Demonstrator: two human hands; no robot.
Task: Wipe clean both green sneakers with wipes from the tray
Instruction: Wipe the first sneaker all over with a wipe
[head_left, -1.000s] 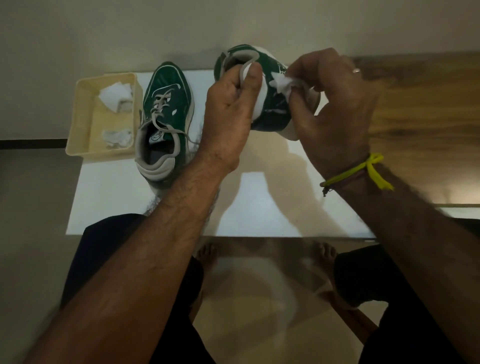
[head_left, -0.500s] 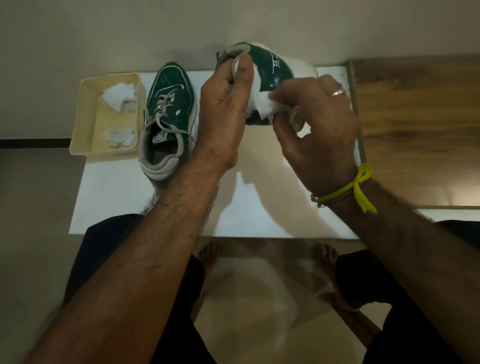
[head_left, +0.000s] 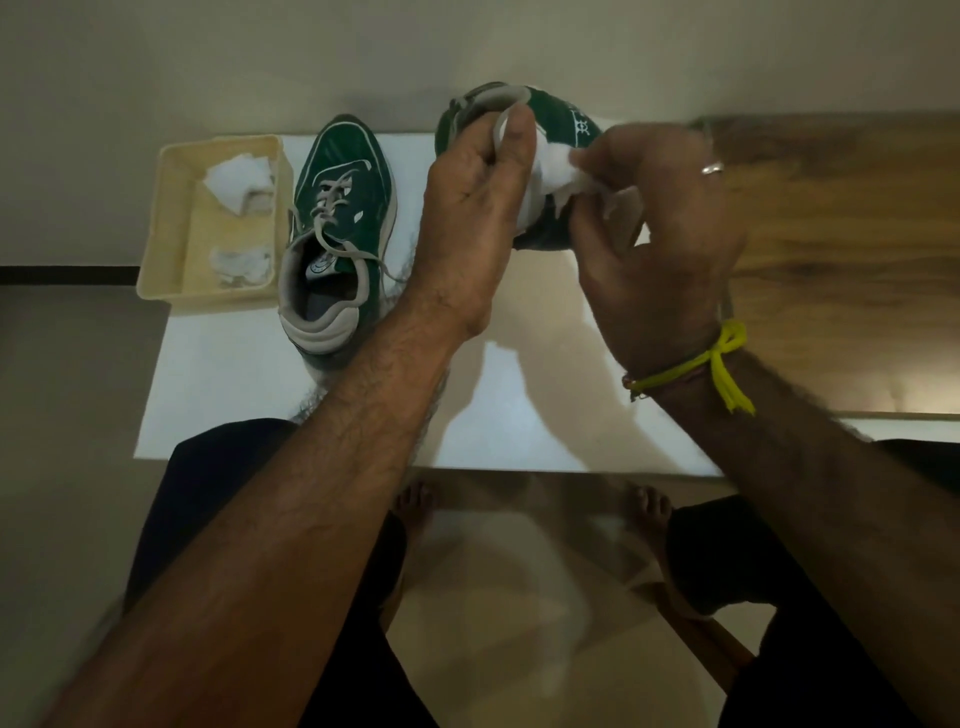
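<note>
Held sneaker (head_left: 558, 130): green, lifted off the white tabletop (head_left: 311, 395) between both hands; tipped up on end, collar at the top, so its long axis runs roughly up and down rather than flat; much of it is hidden by the hands.
Left hand (head_left: 475, 208): clenched on the grey collar of the held sneaker, thumb over the rim.
Right hand (head_left: 657, 234): fingers pinched around a crumpled white wipe (head_left: 563, 166), pressing it to the shoe's side; ring on one finger, yellow thread (head_left: 722, 364) tied at the wrist.
Second sneaker (head_left: 337, 228): green, resting flat on the tabletop left of the left hand; long axis runs near to far, heel towards the person, toe pointing away.
Tray (head_left: 161, 249): cream plastic, just beside the second sneaker's left side, holding two white wipes, one near (head_left: 241, 265) and one far (head_left: 239, 179).
</note>
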